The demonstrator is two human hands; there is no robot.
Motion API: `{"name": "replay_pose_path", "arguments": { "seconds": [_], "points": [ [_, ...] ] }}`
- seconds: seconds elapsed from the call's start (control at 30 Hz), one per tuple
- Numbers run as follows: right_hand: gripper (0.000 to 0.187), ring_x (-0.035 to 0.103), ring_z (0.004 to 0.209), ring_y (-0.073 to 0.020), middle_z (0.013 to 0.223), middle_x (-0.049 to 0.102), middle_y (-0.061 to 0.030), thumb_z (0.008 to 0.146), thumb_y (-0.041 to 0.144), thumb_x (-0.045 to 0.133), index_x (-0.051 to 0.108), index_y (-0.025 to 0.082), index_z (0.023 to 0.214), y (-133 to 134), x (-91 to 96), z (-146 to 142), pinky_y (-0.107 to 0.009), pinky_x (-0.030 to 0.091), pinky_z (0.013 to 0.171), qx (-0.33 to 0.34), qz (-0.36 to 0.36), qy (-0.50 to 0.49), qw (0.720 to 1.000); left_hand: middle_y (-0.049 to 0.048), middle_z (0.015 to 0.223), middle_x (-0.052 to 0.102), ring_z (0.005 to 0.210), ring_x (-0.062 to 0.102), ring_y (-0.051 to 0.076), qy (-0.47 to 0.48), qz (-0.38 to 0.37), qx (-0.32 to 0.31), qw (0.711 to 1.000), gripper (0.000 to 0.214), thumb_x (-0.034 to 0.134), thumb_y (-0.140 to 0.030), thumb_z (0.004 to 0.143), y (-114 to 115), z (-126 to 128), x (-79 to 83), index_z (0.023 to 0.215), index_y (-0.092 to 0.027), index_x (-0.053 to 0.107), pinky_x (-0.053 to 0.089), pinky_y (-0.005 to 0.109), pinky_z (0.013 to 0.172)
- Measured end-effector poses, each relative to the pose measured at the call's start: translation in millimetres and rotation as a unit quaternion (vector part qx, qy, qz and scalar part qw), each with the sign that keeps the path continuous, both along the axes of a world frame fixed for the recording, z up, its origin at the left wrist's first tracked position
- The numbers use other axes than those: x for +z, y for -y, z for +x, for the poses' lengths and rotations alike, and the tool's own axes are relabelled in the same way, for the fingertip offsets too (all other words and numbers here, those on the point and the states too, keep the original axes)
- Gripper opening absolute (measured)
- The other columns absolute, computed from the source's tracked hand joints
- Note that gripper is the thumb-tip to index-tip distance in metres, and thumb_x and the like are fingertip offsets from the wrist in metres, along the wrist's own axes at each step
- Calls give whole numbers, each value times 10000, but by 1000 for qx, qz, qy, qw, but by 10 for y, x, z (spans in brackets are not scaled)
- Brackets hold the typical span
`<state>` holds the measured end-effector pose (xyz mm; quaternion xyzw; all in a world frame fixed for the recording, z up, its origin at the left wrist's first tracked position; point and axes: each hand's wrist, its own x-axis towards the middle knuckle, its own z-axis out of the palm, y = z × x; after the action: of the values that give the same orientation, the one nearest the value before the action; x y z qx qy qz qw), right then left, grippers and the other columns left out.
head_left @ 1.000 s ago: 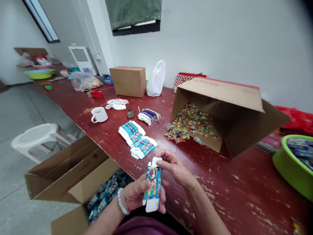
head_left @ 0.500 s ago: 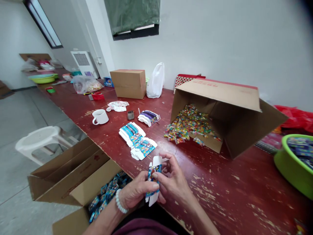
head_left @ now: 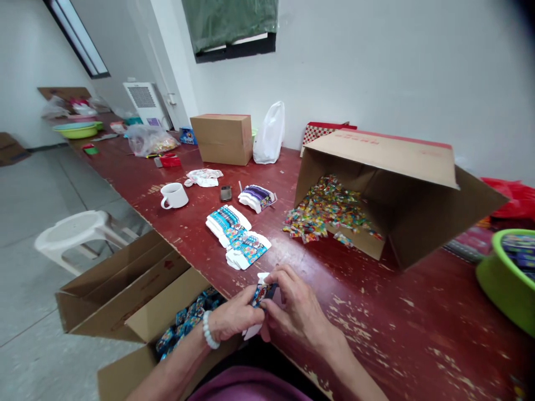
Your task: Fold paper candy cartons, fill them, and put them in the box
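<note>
A small blue printed carton (head_left: 259, 294) with white end flaps is held between my two hands, above the table's front edge. My left hand (head_left: 237, 316), with a beaded bracelet at its wrist, grips the carton's lower left side. Around its upper right side close the fingers of my right hand (head_left: 292, 298), which bend near the top flap. Much of the carton is covered by my fingers. Just beyond lie flat blue cartons (head_left: 238, 236) in an overlapping stack. An open cardboard box (head_left: 378, 147) on its side spills small wrapped candies (head_left: 326, 209) onto the table.
Below the table edge, at left, a cardboard box (head_left: 144, 317) holds filled blue cartons (head_left: 190, 317). A white mug (head_left: 174, 195), a phone (head_left: 225, 193) and purple cartons (head_left: 256, 197) stand or lie farther back. At right is a green basin (head_left: 504, 284); a white stool (head_left: 75, 231) is left.
My right hand's fingers have moved onto the carton's top end, and the upper white flap shows less. The carton is more covered by my hands. The view has shifted slightly.
</note>
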<state>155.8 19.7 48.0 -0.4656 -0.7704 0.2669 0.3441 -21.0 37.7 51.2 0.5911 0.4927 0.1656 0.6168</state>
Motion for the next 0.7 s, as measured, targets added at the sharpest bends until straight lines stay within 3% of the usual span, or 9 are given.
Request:
{"name": "replay_pose_path", "arguments": {
  "seconds": [0.07,0.23,0.33,0.47,0.57,0.7],
  "points": [
    [217,578,825,-193,984,572,-38,816,141,594,542,240,1002,-13,-8,3,-317,466,730,-6,-1,0,1000,-29,767,609,743,526,166,55,-47,47,996,301,617,-166,622,3,38,-35,921,-172,586,387,258,655],
    [219,579,842,-200,1009,585,-57,831,137,570,557,243,1022,-20,-86,-25,-323,451,733,-26,26,-14,999,-32,708,622,652,544,149,127,-137,77,979,418,614,-147,564,-20,69,-135,981,-154,581,408,253,600],
    [183,565,803,-193,947,583,-49,817,138,576,572,232,975,-23,-98,-25,-307,423,680,-37,9,-1,999,-34,704,614,635,534,131,183,-120,69,973,411,602,-107,560,-17,84,-113,968,-157,610,404,234,584],
    [153,545,755,-168,890,556,-24,761,124,608,572,216,879,-63,-62,17,-271,388,633,-10,-20,-9,1000,-26,669,603,588,522,129,185,-114,1,976,391,564,-65,552,-9,130,-34,928,-150,631,371,227,541],
    [124,535,706,-141,837,551,-6,744,98,602,568,208,791,-89,-56,44,-244,360,603,14,-15,-20,1000,-28,706,600,646,519,133,171,-72,-27,982,422,523,-34,520,-37,158,-12,911,-153,628,390,226,592],
    [118,535,647,-130,726,572,8,749,96,598,570,202,706,-73,-87,49,-238,347,594,-4,-21,-21,1000,-18,816,597,789,523,147,164,9,-41,986,337,515,-48,575,-99,157,-49,875,-156,626,419,226,715]
  ]
}}
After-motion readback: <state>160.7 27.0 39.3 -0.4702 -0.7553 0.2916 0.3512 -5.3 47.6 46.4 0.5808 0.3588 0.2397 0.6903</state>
